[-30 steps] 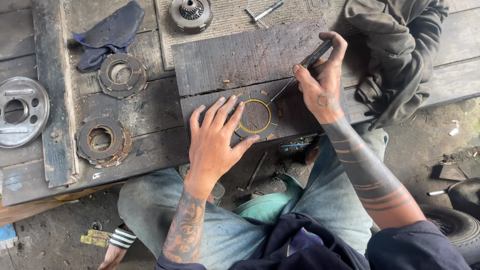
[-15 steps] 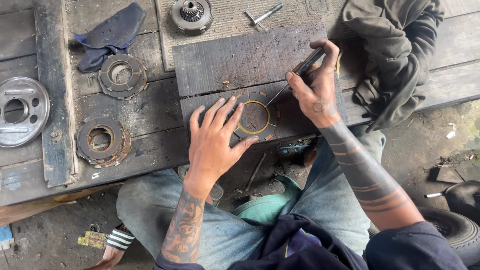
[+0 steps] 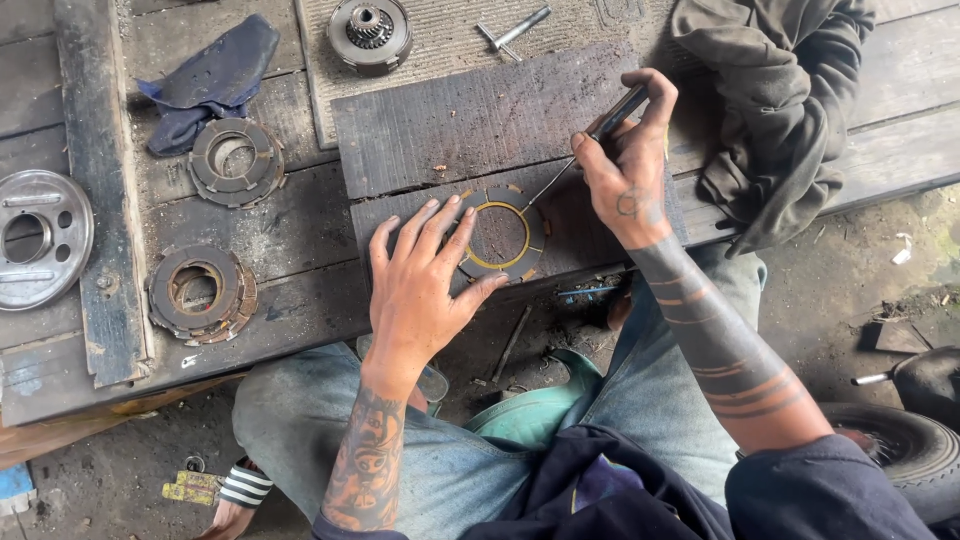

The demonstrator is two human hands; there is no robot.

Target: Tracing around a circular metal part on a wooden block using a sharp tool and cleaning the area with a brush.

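Two stacks of round plates (image 3: 203, 294) sit far left on the bench (image 3: 300, 230). The left hand (image 3: 425, 285) presses flat, fingers spread, on a thin, stiff ring (image 3: 503, 236), best pinned at its rim. The right hand (image 3: 625, 170) grips a thin tool (image 3: 590, 140) touching it

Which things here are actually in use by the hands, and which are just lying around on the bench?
In use:
- ring plate, pressed flat under the left hand
- thin tool, held in the right hand, its tip at the ring's edge
- dark board beneath the ring

Lying about:
- two plate stacks
- silver cover
- hub
- blue rag
- bolt
- grey cloth
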